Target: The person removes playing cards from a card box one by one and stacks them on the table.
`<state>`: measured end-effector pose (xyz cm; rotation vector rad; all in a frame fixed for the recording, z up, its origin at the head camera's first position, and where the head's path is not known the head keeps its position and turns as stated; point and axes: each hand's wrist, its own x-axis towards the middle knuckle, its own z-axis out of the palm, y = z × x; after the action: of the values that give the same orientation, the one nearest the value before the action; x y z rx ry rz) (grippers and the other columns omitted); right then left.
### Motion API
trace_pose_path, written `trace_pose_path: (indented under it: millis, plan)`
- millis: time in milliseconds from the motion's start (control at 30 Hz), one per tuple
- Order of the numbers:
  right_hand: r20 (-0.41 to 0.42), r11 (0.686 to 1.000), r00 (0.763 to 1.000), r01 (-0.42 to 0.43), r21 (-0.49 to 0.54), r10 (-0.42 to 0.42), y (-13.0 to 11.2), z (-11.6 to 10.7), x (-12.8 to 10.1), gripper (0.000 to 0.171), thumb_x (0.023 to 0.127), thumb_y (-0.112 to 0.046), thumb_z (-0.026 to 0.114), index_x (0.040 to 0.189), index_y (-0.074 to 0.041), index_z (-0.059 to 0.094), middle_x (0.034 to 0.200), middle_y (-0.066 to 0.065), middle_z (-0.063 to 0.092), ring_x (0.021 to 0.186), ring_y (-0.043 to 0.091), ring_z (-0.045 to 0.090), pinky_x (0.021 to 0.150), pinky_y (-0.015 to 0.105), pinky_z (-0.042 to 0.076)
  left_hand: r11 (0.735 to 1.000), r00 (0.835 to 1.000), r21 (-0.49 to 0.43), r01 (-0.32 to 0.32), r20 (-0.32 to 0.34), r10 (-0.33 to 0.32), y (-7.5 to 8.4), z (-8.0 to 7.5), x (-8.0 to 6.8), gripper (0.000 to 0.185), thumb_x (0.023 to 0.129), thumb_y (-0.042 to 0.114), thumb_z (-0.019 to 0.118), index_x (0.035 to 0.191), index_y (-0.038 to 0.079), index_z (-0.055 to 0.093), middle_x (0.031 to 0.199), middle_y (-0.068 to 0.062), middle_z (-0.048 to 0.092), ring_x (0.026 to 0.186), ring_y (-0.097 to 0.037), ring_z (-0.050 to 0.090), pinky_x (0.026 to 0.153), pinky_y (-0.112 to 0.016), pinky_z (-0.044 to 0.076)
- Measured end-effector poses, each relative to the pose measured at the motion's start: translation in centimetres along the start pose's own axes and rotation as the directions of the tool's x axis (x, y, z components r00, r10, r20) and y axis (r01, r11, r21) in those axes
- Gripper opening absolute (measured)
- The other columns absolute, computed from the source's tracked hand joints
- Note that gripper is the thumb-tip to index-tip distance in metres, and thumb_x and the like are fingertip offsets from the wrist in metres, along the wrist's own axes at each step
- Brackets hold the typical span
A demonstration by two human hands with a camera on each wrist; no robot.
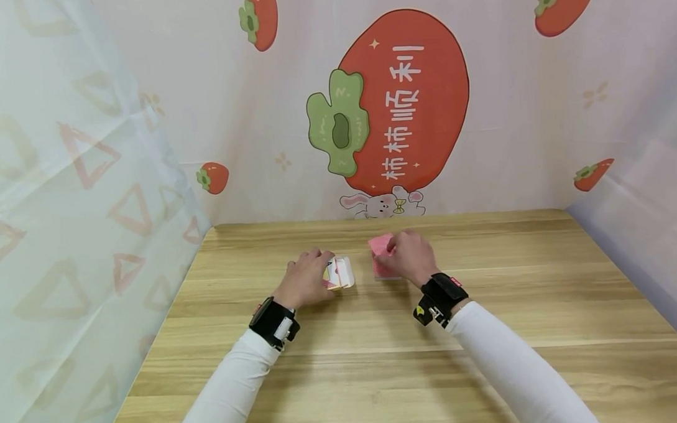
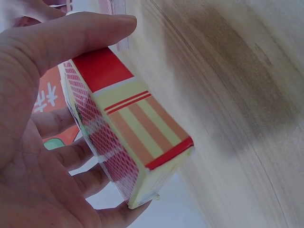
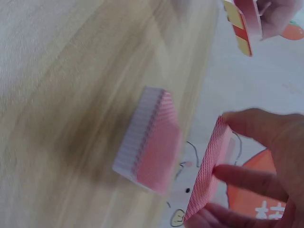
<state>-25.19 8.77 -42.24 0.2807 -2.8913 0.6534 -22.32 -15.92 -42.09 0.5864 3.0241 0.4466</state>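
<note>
My left hand (image 1: 306, 280) grips a playing-card box (image 2: 118, 111) with its thumb on one narrow side and fingers on the other. Red patterned paper and striped sides show on the box, and in the head view its white flap (image 1: 347, 271) stands open to the right. Over to the right, my right hand (image 1: 411, 257) pinches a thin red-backed playing card or small packet (image 3: 209, 166) between thumb and fingers. Below it a squared deck of red-backed cards (image 3: 159, 154) lies on the table, apart from the pinched piece in the right wrist view.
A light wood-grain table (image 1: 372, 372) lies beneath both hands. Its back edge meets a hanging cloth (image 1: 514, 124) printed with persimmons and a rabbit. Another cloth (image 1: 91, 183) hangs along the left side.
</note>
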Motion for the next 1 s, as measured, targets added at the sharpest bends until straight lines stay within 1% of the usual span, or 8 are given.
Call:
trace_pose_path:
  millis: [133,200,367,433,500,667,833,1000]
  plan:
    - [-0.009,0.995,0.995,-0.095,-0.015,0.095,-0.1,1.1,0.3,0.037,0.083,-0.041,0.082,0.092,-0.005,0.079,0.087,0.011,0.07,0.075,0.027,0.059,0.065,0.038,0.048,1.0,1.0,-0.002,-0.005,-0.005,0.005,-0.1,0.0,0.0,0.08,0.069,0.023,0.091,0.139,0.01,0.057,0.119,-0.01,0.059,0.107,-0.031,0.055,0.084,-0.054,0.045]
    - [-0.018,0.992,0.992,-0.122,-0.034,0.121,-0.2,1.6,0.4,0.037,0.083,-0.042,0.082,0.088,-0.006,0.077,0.082,0.009,0.068,0.073,0.026,0.058,0.062,0.037,0.048,1.0,1.0,-0.004,-0.006,-0.007,0.006,-0.1,0.1,0.0,0.08,0.069,0.024,0.091,0.139,0.01,0.057,0.119,-0.01,0.059,0.108,-0.031,0.055,0.084,-0.054,0.045]
    - [-0.026,0.983,0.987,-0.163,-0.08,0.161,-0.6,2.4,0.5,0.039,0.084,-0.043,0.08,0.069,-0.008,0.069,0.063,0.005,0.053,0.062,0.025,0.051,0.053,0.034,0.037,1.0,1.0,-0.009,-0.004,-0.006,0.004,-0.2,0.1,0.0,0.079,0.069,0.024,0.091,0.139,0.01,0.057,0.119,-0.011,0.059,0.107,-0.031,0.054,0.083,-0.054,0.044]
    - [-0.024,0.98,0.986,-0.17,-0.101,0.168,-0.8,2.7,0.5,0.042,0.084,-0.043,0.08,0.064,-0.009,0.066,0.06,0.004,0.047,0.059,0.025,0.05,0.051,0.033,0.034,1.0,1.0,-0.01,-0.006,-0.011,0.006,-0.2,0.1,-0.1,0.079,0.069,0.025,0.091,0.138,0.01,0.058,0.117,-0.01,0.059,0.105,-0.03,0.054,0.083,-0.054,0.044]
    - [-0.027,0.977,0.985,-0.173,-0.12,0.171,-0.9,2.9,0.5,0.044,0.084,-0.044,0.08,0.062,-0.009,0.064,0.059,0.004,0.045,0.056,0.025,0.05,0.049,0.033,0.033,1.0,1.0,-0.009,-0.008,-0.015,0.007,-0.2,0.1,-0.1,0.078,0.069,0.024,0.091,0.138,0.01,0.058,0.117,-0.01,0.059,0.104,-0.03,0.054,0.082,-0.054,0.044]
    - [-0.039,0.97,0.984,-0.179,-0.167,0.175,-1.0,3.3,0.6,0.048,0.084,-0.047,0.079,0.064,-0.007,0.062,0.06,0.006,0.047,0.054,0.025,0.052,0.046,0.033,0.037,1.0,1.0,-0.013,-0.01,-0.017,0.009,-0.2,0.1,-0.2,0.078,0.069,0.024,0.091,0.138,0.009,0.058,0.115,-0.01,0.059,0.102,-0.029,0.054,0.081,-0.052,0.044]
    - [-0.013,0.962,0.981,-0.194,-0.19,0.195,-1.1,3.5,0.6,0.046,0.085,-0.047,0.078,0.072,-0.005,0.066,0.06,0.006,0.048,0.054,0.024,0.052,0.046,0.032,0.036,1.0,1.0,-0.012,-0.005,-0.013,0.005,-0.3,0.1,-0.2,0.078,0.069,0.024,0.091,0.138,0.009,0.058,0.116,-0.01,0.059,0.101,-0.028,0.054,0.081,-0.051,0.044]
    - [-0.01,0.963,0.982,-0.189,-0.191,0.191,-1.2,3.7,0.6,0.045,0.084,-0.047,0.08,0.071,-0.005,0.066,0.06,0.005,0.047,0.054,0.024,0.051,0.046,0.032,0.037,1.0,1.0,-0.024,-0.001,-0.012,0.001,-0.2,0.1,-0.2,0.077,0.069,0.024,0.091,0.137,0.01,0.058,0.116,-0.01,0.059,0.1,-0.028,0.053,0.081,-0.051,0.044]
